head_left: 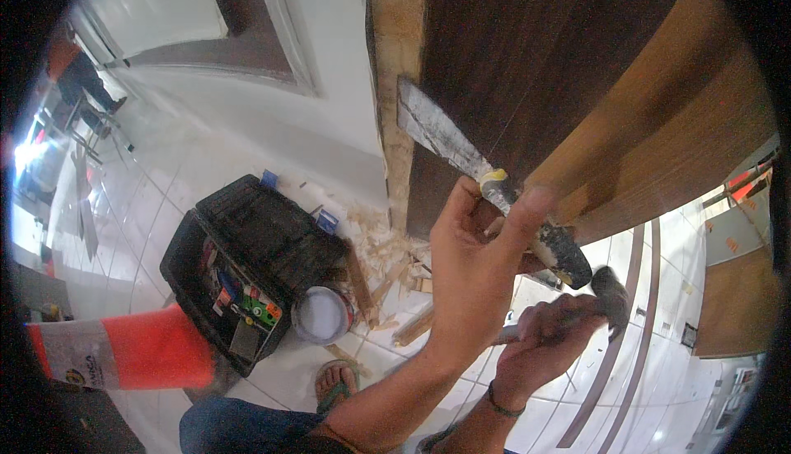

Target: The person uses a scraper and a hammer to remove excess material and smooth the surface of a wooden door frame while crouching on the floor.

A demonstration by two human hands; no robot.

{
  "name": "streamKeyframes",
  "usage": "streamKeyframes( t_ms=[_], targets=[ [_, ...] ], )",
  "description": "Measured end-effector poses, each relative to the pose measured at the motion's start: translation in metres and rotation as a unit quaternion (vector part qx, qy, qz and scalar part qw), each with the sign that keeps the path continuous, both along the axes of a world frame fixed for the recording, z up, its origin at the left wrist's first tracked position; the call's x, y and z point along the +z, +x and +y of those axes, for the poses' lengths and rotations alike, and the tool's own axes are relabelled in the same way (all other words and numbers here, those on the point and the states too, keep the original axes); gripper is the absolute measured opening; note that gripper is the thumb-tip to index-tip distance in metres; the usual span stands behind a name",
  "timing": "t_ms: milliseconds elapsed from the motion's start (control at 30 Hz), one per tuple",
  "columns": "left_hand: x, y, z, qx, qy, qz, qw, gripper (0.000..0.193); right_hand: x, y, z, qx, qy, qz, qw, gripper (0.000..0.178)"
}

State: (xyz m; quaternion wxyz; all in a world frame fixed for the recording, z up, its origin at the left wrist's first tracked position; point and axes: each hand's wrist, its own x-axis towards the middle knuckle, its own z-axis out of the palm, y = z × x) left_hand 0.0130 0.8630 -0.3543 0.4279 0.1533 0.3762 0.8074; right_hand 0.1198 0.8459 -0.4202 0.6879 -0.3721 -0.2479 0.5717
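My left hand is closed around the dark, worn handle of a putty knife. The stained metal blade slants up to the left, its tip over the raw light-wood edge of a dark brown wood-grain door panel. Below and to the right, my right hand grips a hammer. The hammer's head is close to the butt of the knife's handle; whether they touch I cannot tell. A dark band circles my right wrist.
An open black toolbox full of small items stands on white tiles at left. Beside it are a white tub, wood shavings and an orange-and-white cone. Long brown strips lie at right. A person is far left.
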Motion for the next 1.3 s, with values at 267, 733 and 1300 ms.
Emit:
streamKeyframes(
  t_ms=[267,733,1300],
  targets=[
    [0.003,-0.007,-0.004,0.016,0.006,0.018,1.000,0.027,0.010,-0.013,0.000,-0.034,-0.052,-0.113,0.992,0.036],
    [0.042,0.011,0.003,-0.048,0.059,-0.061,0.995,0.027,0.022,0.004,0.007,-0.065,-0.041,-0.004,0.997,0.044],
    [0.049,0.021,0.013,-0.007,0.055,-0.034,0.998,0.028,0.020,0.011,0.016,0.030,0.008,0.109,0.994,0.044]
  ],
)
